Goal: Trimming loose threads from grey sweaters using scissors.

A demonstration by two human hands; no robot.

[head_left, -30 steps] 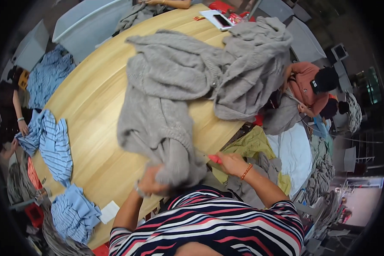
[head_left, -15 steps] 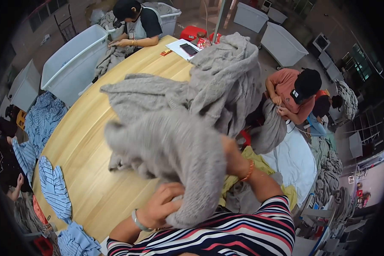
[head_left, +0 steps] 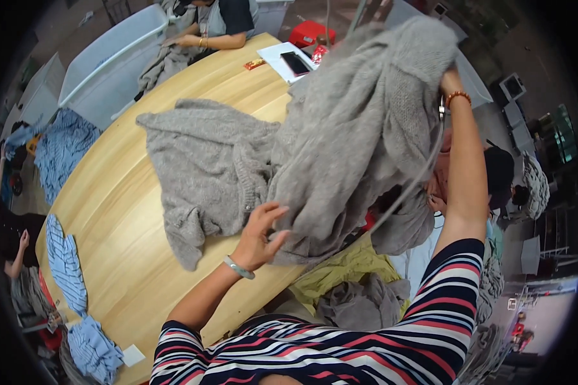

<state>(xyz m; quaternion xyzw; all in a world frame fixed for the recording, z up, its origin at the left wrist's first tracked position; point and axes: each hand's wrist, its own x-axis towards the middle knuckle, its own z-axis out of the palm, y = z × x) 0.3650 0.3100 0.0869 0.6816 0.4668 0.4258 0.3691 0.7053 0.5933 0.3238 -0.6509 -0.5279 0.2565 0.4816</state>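
My right hand [head_left: 451, 81] reaches far to the right and grips the upper end of a grey knit garment [head_left: 424, 54], its fingers partly hidden behind the cloth. That garment lies over or against a heap of grey knitwear [head_left: 327, 147], and the border between them is hard to tell. My left hand [head_left: 261, 236] is open with fingers spread, at the lower left edge of the heap, holding nothing. Left of the heap a grey knit cardigan [head_left: 205, 160] lies spread on the wooden table [head_left: 122, 237], its ribbed, buttoned edge by my left fingers.
Blue striped garments [head_left: 67, 269] hang at the table's left edge. A phone [head_left: 295, 63] lies on white paper at the far end. Yellow-green cloth [head_left: 340, 273] is below the heap. Co-workers sit at the far side and right. A white bin [head_left: 112, 58] stands far left.
My right hand has swung up and to the right. The grey garment that was bunched before me is gone from there. My left hand has let go and opened, and the cardigan shows fully.
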